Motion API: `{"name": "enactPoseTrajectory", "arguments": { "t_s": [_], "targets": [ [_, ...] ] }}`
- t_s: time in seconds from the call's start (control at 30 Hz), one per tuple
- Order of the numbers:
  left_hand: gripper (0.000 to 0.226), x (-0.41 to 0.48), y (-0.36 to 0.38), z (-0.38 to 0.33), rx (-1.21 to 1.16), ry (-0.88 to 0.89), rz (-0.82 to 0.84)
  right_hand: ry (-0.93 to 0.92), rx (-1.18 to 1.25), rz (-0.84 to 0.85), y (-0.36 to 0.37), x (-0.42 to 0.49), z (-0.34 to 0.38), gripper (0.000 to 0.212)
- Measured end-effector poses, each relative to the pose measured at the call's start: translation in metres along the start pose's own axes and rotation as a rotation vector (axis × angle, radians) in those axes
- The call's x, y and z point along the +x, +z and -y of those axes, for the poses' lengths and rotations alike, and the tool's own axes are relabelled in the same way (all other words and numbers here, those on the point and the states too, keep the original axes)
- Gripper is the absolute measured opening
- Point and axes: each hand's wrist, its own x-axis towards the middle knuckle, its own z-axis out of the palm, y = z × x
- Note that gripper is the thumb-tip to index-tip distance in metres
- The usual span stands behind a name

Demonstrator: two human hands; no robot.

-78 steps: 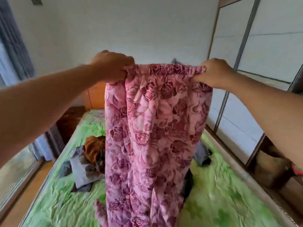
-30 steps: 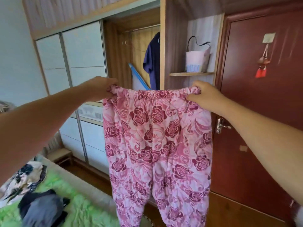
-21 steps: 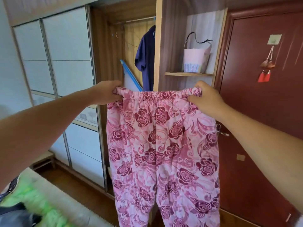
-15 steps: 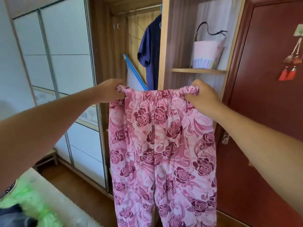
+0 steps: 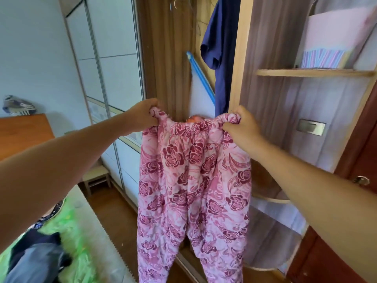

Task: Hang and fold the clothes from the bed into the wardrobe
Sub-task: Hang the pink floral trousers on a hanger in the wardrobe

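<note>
head view: your left hand (image 5: 142, 114) is fisted round the left end of the waistband of the pants (image 5: 193, 190), fingers curled tight into the bunched cloth. your right hand (image 5: 242, 127) grips the other end the same way, thumb and fingers closed over a wad of waistband. both your arms reach out in front of you. the pants hang between your hands, the waistband sagging a little in the middle, and both legs drop straight down past the bottom edge. they are pink and quilted, with dark red roses.

you hold them up right in front of the wardrobe (image 5: 238, 58), across its open section and the wooden post beside it, clear of the bed (image 5: 67, 231). in the open section a navy shirt (image 5: 220, 48) hangs, a blue pole (image 5: 201, 74) leans beside it, and hanger hooks (image 5: 173, 5) show at the top. right of the post a pink bag (image 5: 334, 43) sits on a shelf (image 5: 312, 72). white sliding doors (image 5: 114, 58) are to the left, and a red-brown door (image 5: 363, 160) is at far right. the bed, in a green sheet, is at lower left with dark clothes (image 5: 34, 256) lying on it. a stool (image 5: 95, 178) stands on the floor by the sliding doors.
</note>
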Motion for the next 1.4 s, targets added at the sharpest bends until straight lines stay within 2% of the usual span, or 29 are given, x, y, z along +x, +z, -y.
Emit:
{"name": "enactPoseTrajectory", "arguments": {
  "t_s": [0.2, 0.33, 0.4, 0.53, 0.73, 1.0, 1.13, 1.4],
  "targets": [
    [0.039, 0.038, 0.016, 0.025, 0.006, -0.076, -0.123, -0.105, 0.072, 0.042, 0.045, 0.056, -0.031, 0.017],
    [0.046, 0.059, 0.027, 0.034, -0.096, -0.155, -0.271, -0.127, 0.142, 0.083, 0.074, 0.085, -0.035, 0.027],
    [0.050, 0.068, 0.031, 0.033, -0.170, -0.173, -0.323, -0.142, 0.199, 0.099, 0.087, 0.099, -0.034, 0.025],
    [0.046, 0.090, 0.036, 0.038, -0.222, -0.189, -0.406, -0.124, 0.266, 0.096, 0.112, 0.124, -0.032, 0.023],
    [0.046, 0.145, 0.033, 0.060, -0.276, -0.156, -0.426, -0.110, 0.256, -0.047, 0.140, 0.170, -0.040, 0.025],
    [0.041, 0.280, 0.061, 0.129, -0.342, -0.071, -0.403, 0.039, 0.196, -0.421, 0.215, 0.259, -0.065, 0.026],
    [0.038, 0.350, 0.071, 0.163, -0.429, 0.027, -0.389, -0.006, 0.153, -0.557, 0.246, 0.317, -0.077, 0.026],
    [0.043, 0.485, 0.062, 0.180, -0.550, 0.234, -0.271, -0.004, -0.102, -0.718, 0.216, 0.419, -0.095, 0.025]
  ]
}}
